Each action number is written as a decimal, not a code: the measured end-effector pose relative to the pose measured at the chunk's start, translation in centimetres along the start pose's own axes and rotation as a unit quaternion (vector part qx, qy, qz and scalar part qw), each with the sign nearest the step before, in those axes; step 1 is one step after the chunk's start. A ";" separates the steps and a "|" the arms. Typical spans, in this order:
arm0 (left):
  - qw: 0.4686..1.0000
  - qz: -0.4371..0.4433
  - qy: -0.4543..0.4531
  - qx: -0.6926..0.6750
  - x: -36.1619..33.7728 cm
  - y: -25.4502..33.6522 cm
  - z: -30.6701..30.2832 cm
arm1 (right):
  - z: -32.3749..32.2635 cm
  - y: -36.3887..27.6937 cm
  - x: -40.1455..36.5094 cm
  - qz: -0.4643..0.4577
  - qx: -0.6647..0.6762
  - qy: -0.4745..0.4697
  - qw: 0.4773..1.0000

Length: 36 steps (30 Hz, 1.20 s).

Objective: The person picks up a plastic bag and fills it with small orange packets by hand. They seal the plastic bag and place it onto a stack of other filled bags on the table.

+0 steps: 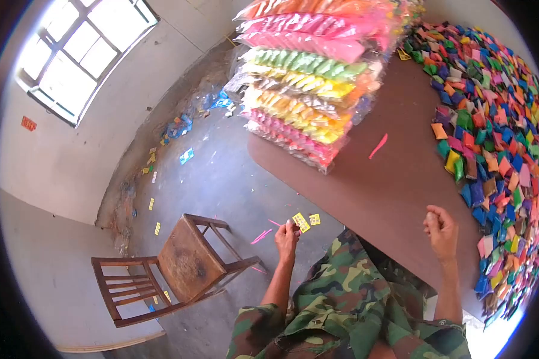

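My left hand (pixel 287 240) hangs beside the table edge, above the floor, its fingers closed in a pinch. A yellow printed card (pixel 301 222) shows right at its fingertips, and a thin pink strip (pixel 274 222) shows on their other side; I cannot tell what the pinch holds. Over the brown table (pixel 365 191), my right hand (pixel 442 232) has its fingers curled in, with nothing showing in them. Close to its right lies a large heap of small colourful packets (pixel 461 149). Another pink strip (pixel 378 146) lies on the tabletop.
Clear bags of colourful packets (pixel 305 78) are stacked high at the table's far left end. A wooden chair (pixel 191 260) stands on the floor to my left. Another yellow card (pixel 314 219), pink strips (pixel 262 236) and blue wrappers (pixel 178 127) litter the floor.
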<state>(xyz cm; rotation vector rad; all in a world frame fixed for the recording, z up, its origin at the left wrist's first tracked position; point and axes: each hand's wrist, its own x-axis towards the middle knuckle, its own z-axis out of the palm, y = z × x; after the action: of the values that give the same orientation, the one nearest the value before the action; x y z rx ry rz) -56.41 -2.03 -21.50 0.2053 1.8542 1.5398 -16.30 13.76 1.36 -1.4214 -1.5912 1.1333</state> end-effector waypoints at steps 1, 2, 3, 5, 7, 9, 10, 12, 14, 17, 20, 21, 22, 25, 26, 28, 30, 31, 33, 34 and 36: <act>1.000 -0.003 -0.010 0.019 0.0 -0.5 -0.1 | 0.2 0.6 -0.5 -0.012 -0.001 -0.005 1.000; 0.999 -0.007 -0.019 0.038 0.0 -1.0 -0.3 | 0.5 1.2 -1.0 -0.024 -0.001 -0.012 1.000; 0.998 -0.010 -0.028 0.058 -0.1 -1.6 -0.6 | 0.7 1.6 -1.5 -0.035 0.000 -0.018 0.999; 0.994 -0.028 -0.054 0.090 -0.8 -2.6 -1.2 | 1.0 1.9 -2.4 -0.040 -0.009 -0.022 0.999; 0.991 -0.036 -0.071 0.105 -0.7 -3.5 -1.7 | 1.3 2.2 -2.7 -0.049 -0.017 -0.026 0.998; 0.990 -0.046 -0.082 0.103 -1.1 -5.0 -2.1 | 1.4 3.0 -3.2 -0.053 -0.031 -0.032 0.998; 0.990 -0.052 -0.070 0.114 -1.8 -4.8 -2.0 | 1.5 3.5 -3.4 -0.052 -0.029 -0.030 0.998; 0.986 -0.053 -0.071 0.143 -2.8 -4.5 -2.2 | 1.7 3.5 -3.8 -0.046 -0.038 -0.041 0.997; 0.981 -0.063 -0.073 0.169 -3.5 -4.1 -2.8 | 2.0 4.5 -4.0 -0.087 -0.058 -0.036 0.994; 0.969 -0.062 -0.088 0.223 -4.4 -3.8 -3.8 | 2.3 4.5 -4.4 -0.135 -0.076 0.003 0.988; 0.961 -0.052 -0.088 0.259 -5.0 -3.3 -4.1 | 2.9 5.7 -4.3 -0.186 -0.044 0.056 0.980; 0.960 -0.046 -0.087 0.264 -5.3 -3.1 -4.2 | 2.8 5.7 -4.4 -0.187 -0.048 0.052 0.980; 0.959 -0.040 -0.084 0.268 -5.5 -2.8 -4.1 | 2.7 5.6 -4.5 -0.189 -0.051 0.048 0.980; 0.958 -0.022 -0.071 0.277 -6.1 -2.0 -4.1 | 2.6 5.8 -4.4 -0.213 -0.058 0.049 0.974; 0.958 -0.017 -0.067 0.279 -6.3 -1.7 -4.1 | 2.5 5.9 -4.4 -0.222 -0.060 0.052 0.972; 0.952 -0.002 -0.054 0.301 -6.0 -1.5 -4.2 | 2.5 5.9 -4.7 -0.219 -0.049 0.058 0.973; 0.948 0.018 -0.046 0.315 -5.3 -0.9 -4.1 | 2.5 5.9 -4.7 -0.215 -0.038 0.063 0.974; 0.946 0.029 -0.044 0.319 -5.1 -0.6 -4.2 | 2.7 6.1 -4.7 -0.211 -0.033 0.063 0.975; 0.944 0.032 -0.040 0.325 -5.4 0.4 -4.6 | 2.9 6.3 -4.8 -0.205 -0.025 0.061 0.976; 0.944 0.026 -0.039 0.325 -6.2 1.8 -4.1 | 2.8 6.3 -4.8 -0.203 -0.024 0.062 0.977; 0.945 0.023 -0.039 0.324 -6.4 3.1 -3.5 | 2.7 6.2 -4.8 -0.204 -0.025 0.065 0.977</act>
<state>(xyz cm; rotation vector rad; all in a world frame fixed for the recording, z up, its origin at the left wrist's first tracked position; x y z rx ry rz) -54.74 -7.45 -15.88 0.6023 2.2445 0.8799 -15.81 8.64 -5.17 -1.1046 -1.7236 0.7493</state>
